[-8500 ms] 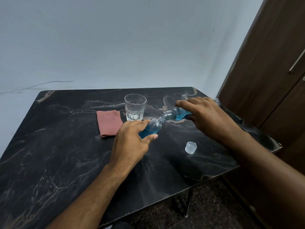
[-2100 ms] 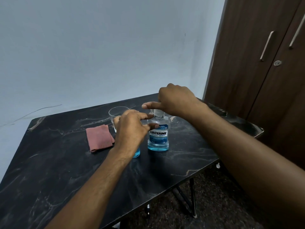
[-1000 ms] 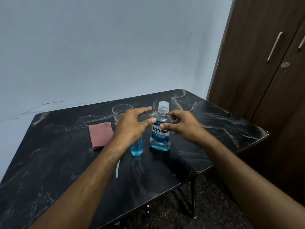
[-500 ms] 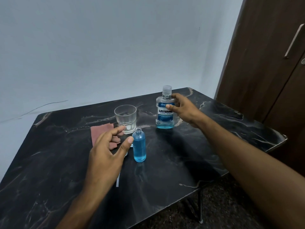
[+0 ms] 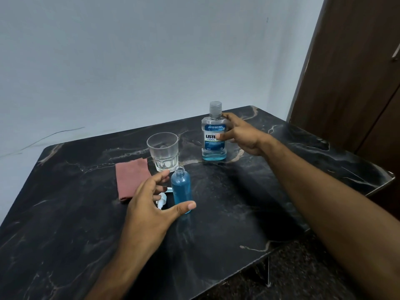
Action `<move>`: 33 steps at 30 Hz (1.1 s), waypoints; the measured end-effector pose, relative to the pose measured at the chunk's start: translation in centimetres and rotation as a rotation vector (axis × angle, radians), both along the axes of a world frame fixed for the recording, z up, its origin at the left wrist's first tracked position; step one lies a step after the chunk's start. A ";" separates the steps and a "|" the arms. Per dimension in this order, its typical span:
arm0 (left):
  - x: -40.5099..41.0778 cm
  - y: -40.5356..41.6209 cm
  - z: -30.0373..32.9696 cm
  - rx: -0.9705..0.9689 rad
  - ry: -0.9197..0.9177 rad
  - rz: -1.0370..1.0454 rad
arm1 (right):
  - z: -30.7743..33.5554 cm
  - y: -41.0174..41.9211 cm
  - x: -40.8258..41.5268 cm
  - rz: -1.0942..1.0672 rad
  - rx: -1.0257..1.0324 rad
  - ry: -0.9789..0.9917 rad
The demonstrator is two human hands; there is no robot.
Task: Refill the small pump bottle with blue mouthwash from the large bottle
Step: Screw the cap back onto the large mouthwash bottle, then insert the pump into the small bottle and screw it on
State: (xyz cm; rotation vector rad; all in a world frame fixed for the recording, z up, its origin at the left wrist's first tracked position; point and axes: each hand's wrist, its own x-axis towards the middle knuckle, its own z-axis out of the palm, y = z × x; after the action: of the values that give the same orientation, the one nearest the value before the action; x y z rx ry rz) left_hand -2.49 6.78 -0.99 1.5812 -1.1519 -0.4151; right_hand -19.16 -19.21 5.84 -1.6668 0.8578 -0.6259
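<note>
glossy marble table (image 5: 238,213), clear plastic bottles (image 5: 181,189)
</note>
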 end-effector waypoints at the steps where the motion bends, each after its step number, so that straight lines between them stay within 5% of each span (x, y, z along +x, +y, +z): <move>1: 0.1 0.0 0.0 -0.005 -0.008 -0.003 | -0.1 0.1 0.0 -0.006 0.001 -0.011; 14: 1.2 0.9 0.7 -0.012 0.022 -0.021 | 0.8 2.4 0.4 -0.293 -0.104 -0.135; 20: 0.6 0.6 0.7 0.034 0.056 -0.028 | 0.3 5.8 0.6 -0.778 -0.551 -0.097; 23: 0.0 -0.1 0.5 0.027 0.027 -0.027 | -1.4 8.2 1.4 -0.699 -0.563 -0.084; 33: -0.4 -0.8 0.7 -0.038 -0.013 0.091 | -6.3 12.4 4.3 -0.316 -0.152 0.093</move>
State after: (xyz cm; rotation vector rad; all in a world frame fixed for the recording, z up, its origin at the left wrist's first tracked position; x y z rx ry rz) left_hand -2.93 5.94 -0.24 1.5989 -1.0869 -0.3211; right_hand -14.90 -6.80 -0.45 -1.7211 1.1798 -0.8522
